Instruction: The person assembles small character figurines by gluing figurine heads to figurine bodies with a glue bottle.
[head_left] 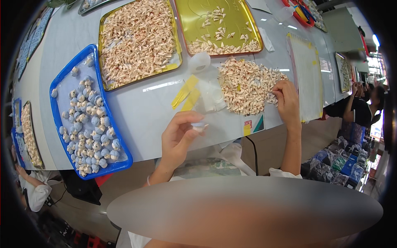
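My left hand (178,134) is closed, its thumb and fingertips pinching a small blue-and-white figurine piece (198,126) above the table's near edge. On the right, my right hand (287,101) reaches to the edge of a loose pile of small cream pointed pieces (244,89). Its fingertips are pressed together there; whatever they grip is too small to make out. Many round blue-and-white pieces (87,136) lie in a blue tray (109,169) to the left of my left hand.
A tray (177,33) full of cream pointed pieces stands at the back. Beside it, a gold tray (192,20) carries scattered ones. A translucent white container (199,62) and yellow tape strips (185,91) lie mid-table. A white rack-like panel (306,78) is right. Other people work at both sides.
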